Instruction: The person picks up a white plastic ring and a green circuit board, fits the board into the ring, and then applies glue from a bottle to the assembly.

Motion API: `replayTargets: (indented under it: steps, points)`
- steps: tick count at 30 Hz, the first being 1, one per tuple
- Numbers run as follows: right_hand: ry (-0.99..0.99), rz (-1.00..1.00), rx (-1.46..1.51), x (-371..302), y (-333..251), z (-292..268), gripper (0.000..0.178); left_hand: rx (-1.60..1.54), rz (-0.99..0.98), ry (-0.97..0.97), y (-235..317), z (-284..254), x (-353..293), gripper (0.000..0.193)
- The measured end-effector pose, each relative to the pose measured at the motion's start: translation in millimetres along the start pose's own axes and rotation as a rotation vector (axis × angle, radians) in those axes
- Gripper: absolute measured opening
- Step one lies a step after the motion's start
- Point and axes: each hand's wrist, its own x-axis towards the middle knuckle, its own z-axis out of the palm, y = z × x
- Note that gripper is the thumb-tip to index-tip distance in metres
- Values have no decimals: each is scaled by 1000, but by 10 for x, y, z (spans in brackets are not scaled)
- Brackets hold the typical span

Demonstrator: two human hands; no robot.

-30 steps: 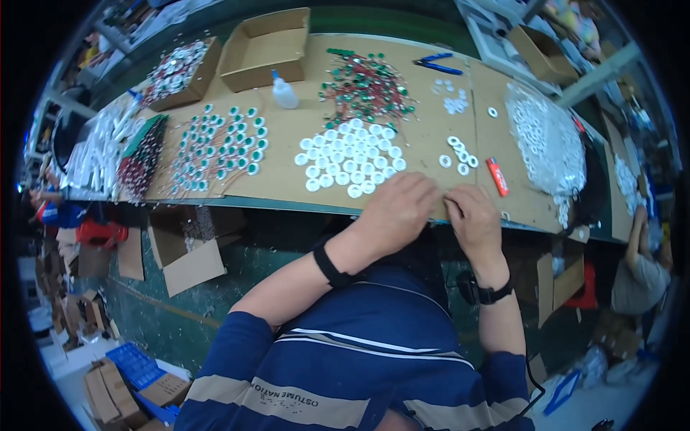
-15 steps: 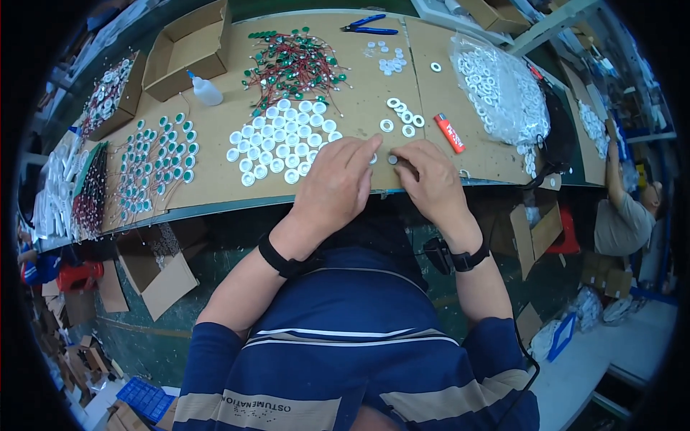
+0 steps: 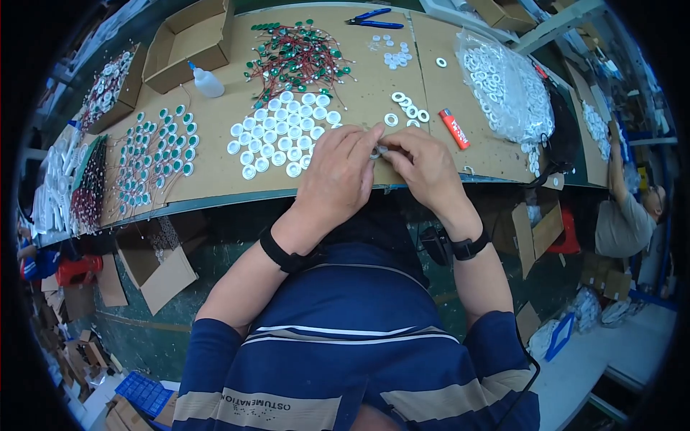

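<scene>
My left hand (image 3: 335,169) and my right hand (image 3: 425,167) meet fingertip to fingertip near the table's front edge. Pinched between them is a small white round piece (image 3: 376,152), mostly hidden by the fingers. Both hands are closed on it. Left of my left hand lie several rows of white round caps (image 3: 269,136). Just beyond my right hand are loose white rings (image 3: 391,119), some overlapping. A red lighter (image 3: 453,129) lies to the right of them.
Green discs with red wires (image 3: 295,61) are heaped behind the caps; wired white-and-green discs (image 3: 158,154) spread leftward. A squeeze bottle (image 3: 207,82) stands near an open cardboard box (image 3: 188,47). Blue cutters (image 3: 374,19), small translucent caps (image 3: 397,57) and a bag of rings (image 3: 503,90) lie farther back.
My right hand has moved left with a small white disc, up to the white piece at my left fingertips. The gap between my hands has closed. The view has shifted slightly.
</scene>
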Motion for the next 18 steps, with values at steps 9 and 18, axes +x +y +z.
replayTargets:
  steps: [9,18]
  points:
    - [-100,163,139,95,21,1,22,-11,-12,-4,-9,2,-14,67]
    - [-99,35,21,136,26,26,21,-4,-25,5,-8,2,-8,67]
